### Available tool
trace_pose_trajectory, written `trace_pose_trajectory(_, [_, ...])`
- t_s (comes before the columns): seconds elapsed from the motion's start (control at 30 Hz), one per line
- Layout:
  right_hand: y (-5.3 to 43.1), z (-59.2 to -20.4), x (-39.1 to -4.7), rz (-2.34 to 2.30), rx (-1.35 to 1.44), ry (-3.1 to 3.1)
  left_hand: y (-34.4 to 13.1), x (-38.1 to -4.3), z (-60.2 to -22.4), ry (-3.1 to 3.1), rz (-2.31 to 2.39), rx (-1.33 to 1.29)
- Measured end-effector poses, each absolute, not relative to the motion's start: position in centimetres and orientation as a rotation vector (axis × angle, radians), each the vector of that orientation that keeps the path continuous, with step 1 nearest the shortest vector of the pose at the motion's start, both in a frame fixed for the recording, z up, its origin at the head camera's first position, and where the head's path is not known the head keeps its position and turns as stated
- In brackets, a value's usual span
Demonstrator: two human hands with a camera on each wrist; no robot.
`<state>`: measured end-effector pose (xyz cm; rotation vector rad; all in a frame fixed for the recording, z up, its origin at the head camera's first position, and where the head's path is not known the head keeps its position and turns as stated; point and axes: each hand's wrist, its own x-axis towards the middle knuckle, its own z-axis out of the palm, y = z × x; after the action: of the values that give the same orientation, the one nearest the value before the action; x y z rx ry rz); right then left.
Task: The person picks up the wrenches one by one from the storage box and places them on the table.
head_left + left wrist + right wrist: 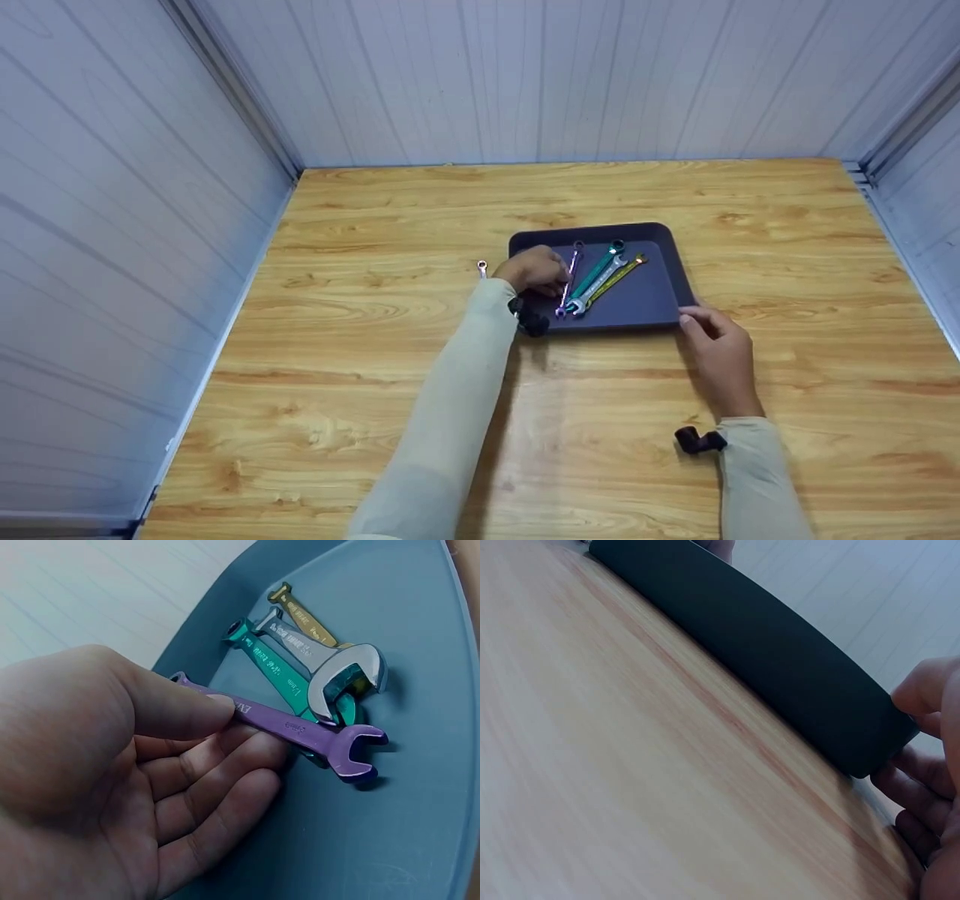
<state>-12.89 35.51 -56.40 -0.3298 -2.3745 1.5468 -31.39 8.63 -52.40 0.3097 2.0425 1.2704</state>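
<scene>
My left hand (536,268) is over the left part of a dark grey tray (645,313). Between its thumb and fingers it pinches a purple combination wrench (300,731), with the open-end jaw pointing out past the fingertips. Beside that wrench in the tray lie a green wrench (596,271), a silver wrench (600,286) and a yellow-gold wrench (619,280), overlapping at their near ends. My right hand (721,356) grips the tray's near right corner, thumb at the rim and fingers around the outer wall (780,660).
Left of the tray, another wrench (482,267) lies on the wood-grain table (360,300), mostly hidden by my left forearm. White panel walls (487,82) stand around the table at the back and sides.
</scene>
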Motion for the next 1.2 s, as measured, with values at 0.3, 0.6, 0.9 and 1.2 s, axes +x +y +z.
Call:
trace_pose_trajectory(0.3, [35.52, -56.17, -13.05, 1.539, -0.319, -2.374, 8.71, -31.43, -52.09, 2.054, 1.247, 0.320])
trace_pose_trajectory(0.6, [35.59, -56.43, -13.08, 1.554, -0.333, -2.369, 9.22, -30.79, -52.16, 2.162, 1.252, 0.249])
trace_pose_trajectory(0.9, [35.43, -56.38, -12.92, 1.563, -0.352, -2.370, 9.33, -30.45, -52.17, 2.208, 1.270, 0.218])
trace_pose_trajectory(1.2, [35.50, -56.37, -13.01, 1.562, -0.353, -2.389, 8.77, -30.45, -51.93, 2.178, 1.319, 0.259])
